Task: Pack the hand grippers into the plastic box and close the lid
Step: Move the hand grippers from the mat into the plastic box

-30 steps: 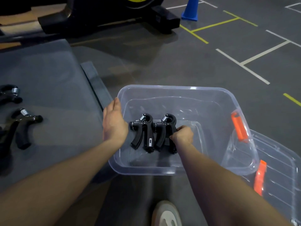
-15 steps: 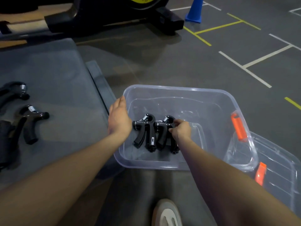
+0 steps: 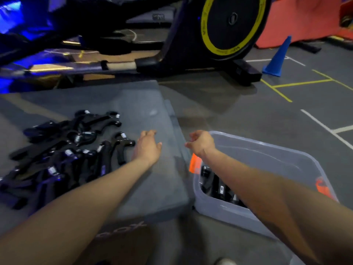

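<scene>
A pile of several black hand grippers [image 3: 63, 153] with metal springs lies on the grey mat [image 3: 149, 180] at the left. The clear plastic box [image 3: 225, 211] with orange latches sits on the floor at the right, and black hand grippers [image 3: 215, 186] lie inside it, partly hidden by my right forearm. My left hand [image 3: 148, 147] hovers over the mat just right of the pile, fingers relaxed and empty. Above the box's left rim my right hand [image 3: 200, 143] hangs empty, its fingers loosely curled. The lid is out of view.
A black exercise bike [image 3: 225, 27] with a yellow-ringed flywheel stands behind the mat. A blue cone [image 3: 277, 58] stands on the grey floor at the back right, among yellow and white floor lines. Part of a shoe [image 3: 225, 262] shows at the bottom edge.
Both hands have left the box and the two grippers inside it and moved left toward the mat. The view has swung left, bringing the pile into sight.
</scene>
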Demonstrator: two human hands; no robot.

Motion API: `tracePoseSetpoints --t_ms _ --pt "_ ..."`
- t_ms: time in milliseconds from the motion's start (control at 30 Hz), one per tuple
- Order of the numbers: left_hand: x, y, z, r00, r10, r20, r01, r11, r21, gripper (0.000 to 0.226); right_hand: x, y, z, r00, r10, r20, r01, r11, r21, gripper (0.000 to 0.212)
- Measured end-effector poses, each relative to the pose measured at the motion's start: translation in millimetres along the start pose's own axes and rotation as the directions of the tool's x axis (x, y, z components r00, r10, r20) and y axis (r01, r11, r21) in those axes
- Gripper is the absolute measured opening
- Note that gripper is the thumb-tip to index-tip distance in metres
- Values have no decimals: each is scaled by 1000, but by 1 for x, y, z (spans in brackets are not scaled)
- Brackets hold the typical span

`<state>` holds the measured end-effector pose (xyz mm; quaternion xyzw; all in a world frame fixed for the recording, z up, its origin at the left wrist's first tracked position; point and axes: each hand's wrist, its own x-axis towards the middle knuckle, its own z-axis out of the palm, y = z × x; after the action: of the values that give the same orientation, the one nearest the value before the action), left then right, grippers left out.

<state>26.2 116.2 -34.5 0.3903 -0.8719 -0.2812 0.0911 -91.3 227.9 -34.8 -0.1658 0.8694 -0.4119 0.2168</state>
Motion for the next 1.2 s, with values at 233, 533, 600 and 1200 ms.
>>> tracePoseSetpoints --t_ms 233,533,600,1200 --pt "-14 -86 -75 985 -114 -132 119 992 36 46 -14 -47 88 988 -51 143 50 999 11 43" --pt "-22 -166 -110 963 -201 -178 211 977 39 47 -16 -75 182 967 -29 253 16 999 51 42" --pt "-18 -177 -112 963 -208 -170 218 975 45 46 -15 -76 197 957 -7 291 -6 999 46 31" --pt "-13 -175 -104 979 -174 -103 175 985 -8 46 -18 -87 195 973 39 226 -56 996 67 36"
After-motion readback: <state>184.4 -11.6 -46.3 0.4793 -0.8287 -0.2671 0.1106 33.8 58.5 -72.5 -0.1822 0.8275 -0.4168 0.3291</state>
